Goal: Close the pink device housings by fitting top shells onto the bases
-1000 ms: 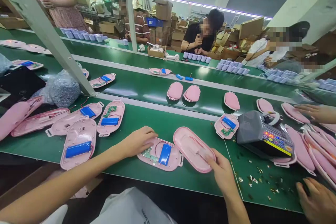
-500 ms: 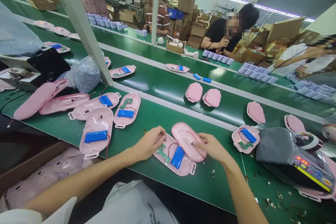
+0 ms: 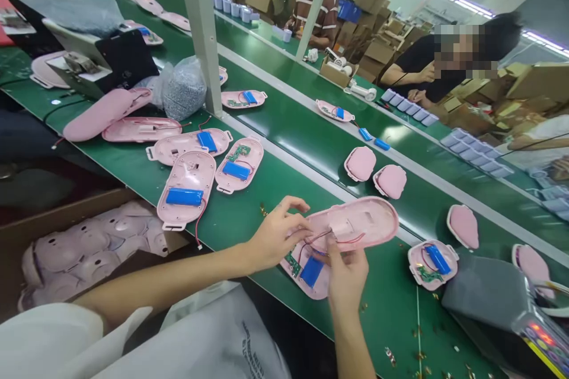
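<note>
My right hand (image 3: pixel 349 272) grips a pink plastic cover (image 3: pixel 377 219) by its near edge, thumb on the inner face. The cover is tilted with its hollow side toward me, and a thin red wire (image 3: pixel 355 240) runs along it. At the cover's left end, my left hand (image 3: pixel 282 234) has its fingers curled in a pinch around the thin wire. Below both hands a pink bottom shell (image 3: pixel 320 291) lies on the bench, partly hidden. Inside it are a blue battery (image 3: pixel 312 272) and a green circuit board (image 3: pixel 292 263).
More open pink shells (image 3: pixel 184 160) with blue batteries lie to the left. Closed pink units (image 3: pixel 390 182) sit on the belt beyond. A grey machine (image 3: pixel 489 302) stands at right, near scattered small metal parts (image 3: pixel 390 356). A box of pink shells (image 3: pixel 102 243) is lower left. Co-workers sit opposite.
My right hand has lifted the pink cover and turned it, with its far end now up to the right. My left hand has moved in to the cover's wire. The view has shifted.
</note>
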Motion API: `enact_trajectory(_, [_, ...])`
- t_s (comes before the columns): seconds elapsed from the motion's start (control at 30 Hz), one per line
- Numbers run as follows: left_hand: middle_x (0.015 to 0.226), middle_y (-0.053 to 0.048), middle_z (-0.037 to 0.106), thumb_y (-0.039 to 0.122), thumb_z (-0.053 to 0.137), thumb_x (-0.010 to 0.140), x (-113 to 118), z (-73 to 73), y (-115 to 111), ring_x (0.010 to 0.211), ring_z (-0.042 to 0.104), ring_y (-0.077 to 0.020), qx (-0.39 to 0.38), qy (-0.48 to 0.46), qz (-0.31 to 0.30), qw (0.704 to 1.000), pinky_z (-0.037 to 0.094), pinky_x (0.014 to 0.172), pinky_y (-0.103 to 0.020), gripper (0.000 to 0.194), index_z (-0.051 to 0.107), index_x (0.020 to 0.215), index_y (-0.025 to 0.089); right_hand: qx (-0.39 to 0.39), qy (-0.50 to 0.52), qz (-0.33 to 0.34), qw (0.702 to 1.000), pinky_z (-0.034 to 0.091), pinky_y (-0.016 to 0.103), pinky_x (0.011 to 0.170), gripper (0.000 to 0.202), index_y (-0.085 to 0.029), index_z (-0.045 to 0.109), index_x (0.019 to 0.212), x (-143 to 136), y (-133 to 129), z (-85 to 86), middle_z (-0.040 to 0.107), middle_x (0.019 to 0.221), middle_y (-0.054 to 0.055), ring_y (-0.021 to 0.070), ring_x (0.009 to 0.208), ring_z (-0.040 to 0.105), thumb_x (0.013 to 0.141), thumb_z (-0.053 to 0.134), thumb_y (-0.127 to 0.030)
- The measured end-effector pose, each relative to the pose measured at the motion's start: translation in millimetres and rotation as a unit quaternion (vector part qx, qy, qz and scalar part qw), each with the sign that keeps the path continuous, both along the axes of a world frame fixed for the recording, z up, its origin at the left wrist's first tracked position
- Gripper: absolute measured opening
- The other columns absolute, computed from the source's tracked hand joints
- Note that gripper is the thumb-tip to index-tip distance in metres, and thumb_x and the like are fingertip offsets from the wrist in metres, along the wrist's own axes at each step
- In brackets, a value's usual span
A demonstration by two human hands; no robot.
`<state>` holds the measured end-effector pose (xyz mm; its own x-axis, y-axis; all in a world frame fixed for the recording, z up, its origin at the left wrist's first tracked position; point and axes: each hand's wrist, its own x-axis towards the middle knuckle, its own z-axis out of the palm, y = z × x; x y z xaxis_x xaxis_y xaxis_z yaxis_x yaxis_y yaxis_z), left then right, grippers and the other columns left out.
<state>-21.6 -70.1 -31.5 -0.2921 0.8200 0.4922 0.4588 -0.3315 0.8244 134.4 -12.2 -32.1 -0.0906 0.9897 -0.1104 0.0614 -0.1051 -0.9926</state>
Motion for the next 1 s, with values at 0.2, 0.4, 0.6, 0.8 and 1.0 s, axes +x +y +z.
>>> enact_trajectory(0.2, [0.121,-0.010,0.061,0.018,0.060,0.092,4,-7.6,9,0.103,0.065,-0.0193,0.066,-0.042,0.008,0.997,0.059,0.084,-0.035,0.009,0.068,0.086,0.018,0.002,0.107,-0.046,0.993,0.062,0.038,0.072,0.072,-0.011,0.053,0.129,-31,-29,-2.7,0.065,0.116,0.016,0.0261,0.093,0.067,0.071,0.080,-0.043])
enact_trajectory(0.4, [0.121,-0.014,0.068,0.023,0.071,0.085,3,-5.0,12,0.075,0.071,-0.0136,-0.078,-0.366,-0.091,0.923,0.058,0.067,-0.027,0.029,0.048,0.101,0.019,0.028,0.081,-0.033,0.996,0.060,0.044,0.083,0.078,-0.014,0.046,0.140,-32,-27,-10.4,0.060,0.126,0.017,0.0299,0.108,0.063,0.074,0.077,-0.043])
enact_trajectory(0.6, [0.124,-0.012,0.065,0.023,0.085,0.068,-17,-4.3,4,0.106,0.066,-0.0231,-0.118,-0.233,-0.083,0.962,0.053,0.097,-0.040,0.060,0.058,0.121,0.019,0.021,0.072,-0.059,0.995,0.062,0.040,0.080,0.069,-0.009,0.056,0.127,-34,-18,-10.8,0.061,0.123,0.019,0.0282,0.099,0.067,0.071,0.080,-0.042])
enact_trajectory(0.8, [0.098,-0.006,0.074,0.020,0.076,0.075,-33,-10.2,0,0.087,0.070,-0.0192,-0.168,-0.254,-0.092,0.948,0.057,0.084,-0.034,0.035,0.069,0.108,0.015,0.016,0.079,-0.034,0.996,0.060,0.044,0.086,0.070,-0.009,0.056,0.127,-40,-20,-14.1,0.061,0.125,0.018,0.0304,0.108,0.064,0.070,0.081,-0.041])
enact_trajectory(1.0, [0.099,-0.006,0.075,0.024,0.073,0.078,-28,-10.5,5,0.089,0.067,-0.0188,-0.146,-0.237,-0.072,0.958,0.054,0.084,-0.031,0.027,0.071,0.102,0.013,0.003,0.083,-0.026,0.996,0.060,0.046,0.087,0.071,-0.007,0.056,0.125,-48,-24,-17.3,0.065,0.117,0.017,0.0301,0.104,0.065,0.068,0.083,-0.041])
